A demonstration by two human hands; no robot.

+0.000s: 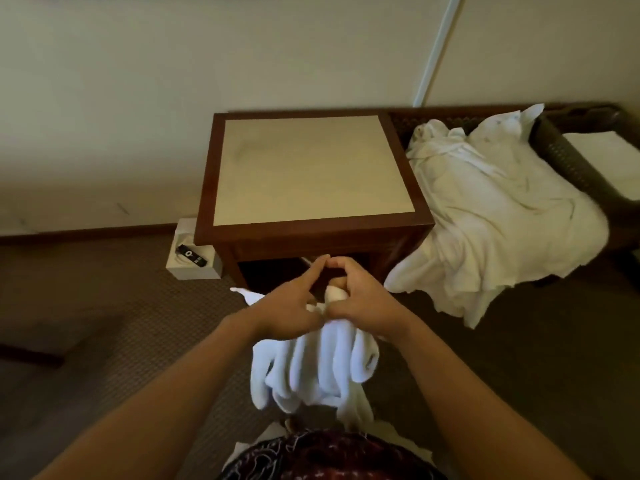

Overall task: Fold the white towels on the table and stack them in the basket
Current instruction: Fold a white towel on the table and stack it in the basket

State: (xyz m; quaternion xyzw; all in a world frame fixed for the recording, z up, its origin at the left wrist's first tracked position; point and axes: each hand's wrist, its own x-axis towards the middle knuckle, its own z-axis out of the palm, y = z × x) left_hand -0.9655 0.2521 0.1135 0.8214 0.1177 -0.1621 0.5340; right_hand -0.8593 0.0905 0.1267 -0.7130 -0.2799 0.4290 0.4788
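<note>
A bunched white towel (pixel 311 372) hangs in folds in front of me, below both hands, in front of the wooden table (pixel 311 230). My left hand (pixel 287 306) holds its top edge, with the index finger stretched forward. My right hand (pixel 360 299) grips the towel's top beside it, fingers curled round the cloth. The fingertips of the two hands touch above the towel. A heap of crumpled white towels (pixel 491 209) lies on a dark wicker bench to the right of the table. At the far right, a dark wicker basket (pixel 568 164) shows white cloth inside.
The table has a beige top and stands against the wall. A white box (pixel 194 268) with a black remote (pixel 191 255) on it sits on the carpet at the table's left. Brown carpet lies to the left and around me.
</note>
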